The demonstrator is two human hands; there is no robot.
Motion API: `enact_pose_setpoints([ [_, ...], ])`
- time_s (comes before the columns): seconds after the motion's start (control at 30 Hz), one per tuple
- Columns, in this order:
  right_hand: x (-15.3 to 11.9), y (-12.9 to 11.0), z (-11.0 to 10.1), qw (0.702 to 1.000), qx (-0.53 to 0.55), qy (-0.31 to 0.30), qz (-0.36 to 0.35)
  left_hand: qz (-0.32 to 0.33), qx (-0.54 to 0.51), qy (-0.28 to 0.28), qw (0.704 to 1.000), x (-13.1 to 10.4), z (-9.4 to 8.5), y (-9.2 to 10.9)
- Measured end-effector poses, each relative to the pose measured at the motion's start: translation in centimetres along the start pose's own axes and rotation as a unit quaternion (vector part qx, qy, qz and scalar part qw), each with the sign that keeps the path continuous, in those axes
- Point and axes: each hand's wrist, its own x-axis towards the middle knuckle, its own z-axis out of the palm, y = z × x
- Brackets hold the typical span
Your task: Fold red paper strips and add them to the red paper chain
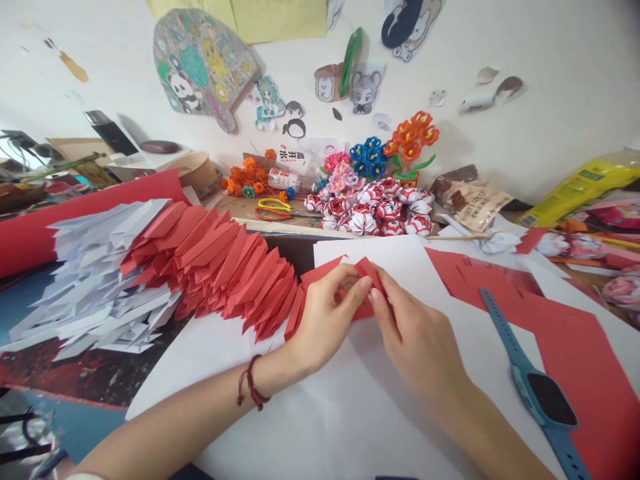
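Between my hands is a small piece of red paper (371, 272), pinched near the middle of the white sheet (310, 413). My left hand (327, 313), with a dark red cord bracelet on the wrist, is closed with its thumb and index finger on the paper. From the other side my right hand (415, 327) grips the same piece, thumb tip touching the left thumb. Just left of my left hand runs a row of folded red paper pieces (220, 260). My fingers partly hide the held paper, so its full shape cannot be seen.
Folded white paper pieces (105, 273) are heaped at the left by a red roll (30, 243). A blue smartwatch (550, 399) lies on red paper sheets (575, 340) at right. Red-and-white paper flowers (387, 208) and an orange flower bunch (413, 137) stand along the wall.
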Motion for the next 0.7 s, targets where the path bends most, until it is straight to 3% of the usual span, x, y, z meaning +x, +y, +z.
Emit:
enact_pose_setpoints([
  [0.3, 0.08, -0.12, -0.26, 1.0, 0.012, 0.01, -0.005, 0.009, -0.02, -0.002, 1.0, -0.01, 0.13, 0.03],
  [0.57, 0.05, 0.02, -0.21, 0.996, -0.056, 0.065, -0.012, -0.003, 0.03, 0.028, 0.999, -0.04, 0.11, 0.29],
  [0.7, 0.19, 0.12, -0.04, 0.998, -0.025, 0.059, 0.013, -0.001, 0.063, 0.041, 0.997, 0.01, 0.02, 0.31],
])
